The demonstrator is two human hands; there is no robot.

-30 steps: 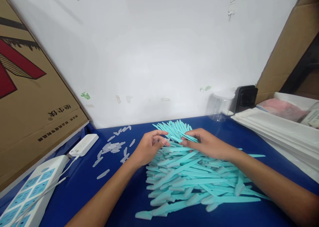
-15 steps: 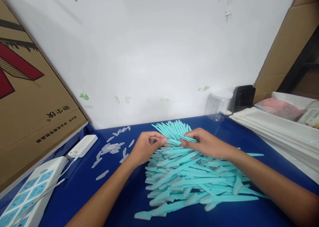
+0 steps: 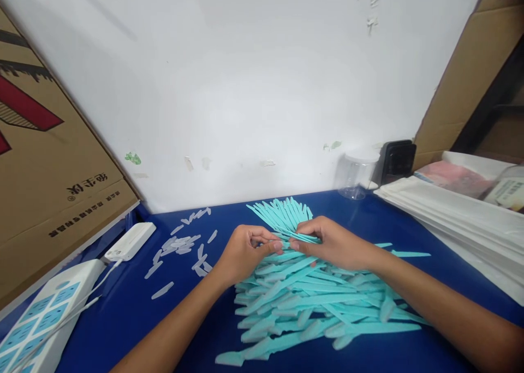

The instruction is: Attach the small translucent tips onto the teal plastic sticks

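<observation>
A heap of turquoise eyebrow razors [image 3: 303, 299] with pale translucent covers on their blade ends lies in front of me. Above the heap's far edge, my right hand [image 3: 327, 245] grips a few razors by their handles. My left hand [image 3: 256, 250] is closed, thumb against fingers, at the covered end of one of these razors; the fingertips hide most of that end. Both hands almost touch. Just beyond them a fan of turquoise razors [image 3: 282, 212] lies on the blue table. Loose translucent blade covers [image 3: 180, 245] are scattered to the left.
A white power strip [image 3: 49, 313] with cables and a white charger-like block [image 3: 131, 241] sit at left, beside a cardboard box [image 3: 61, 144]. Against the white wall stand a clear jar [image 3: 357, 174] and a black object [image 3: 396, 163]. White bags [image 3: 446, 215] are stacked at right.
Both hands have come slightly lower and closer together, the right one shifting left. The razors in the right hand now meet the left fingertips. The view has shifted slightly.
</observation>
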